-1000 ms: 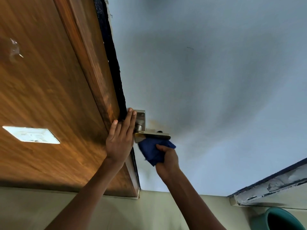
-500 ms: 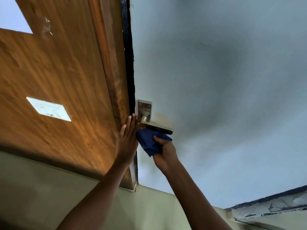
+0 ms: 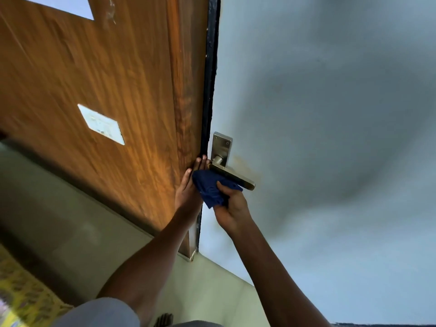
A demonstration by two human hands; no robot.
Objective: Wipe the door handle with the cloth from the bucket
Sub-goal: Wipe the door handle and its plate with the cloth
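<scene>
A metal lever door handle (image 3: 236, 177) on a rectangular plate (image 3: 221, 145) sticks out from the pale blue door (image 3: 330, 114). My right hand (image 3: 232, 206) grips a dark blue cloth (image 3: 210, 188) and presses it against the underside of the lever near its pivot. My left hand (image 3: 190, 187) lies flat, fingers together and extended, against the door's edge just left of the handle, holding nothing. The bucket is out of view.
A brown wooden panel (image 3: 106, 74) with a white label (image 3: 101, 125) fills the left. The dark door edge (image 3: 210, 79) runs between it and the blue face. Greenish floor (image 3: 70, 232) lies below, with a yellow patterned mat (image 3: 26, 300) at the bottom left.
The view has swung left, so the teal bucket and the ledge at the right left the frame. The cloth has slid along the lever toward its pivot. My left hand stays on the door edge.
</scene>
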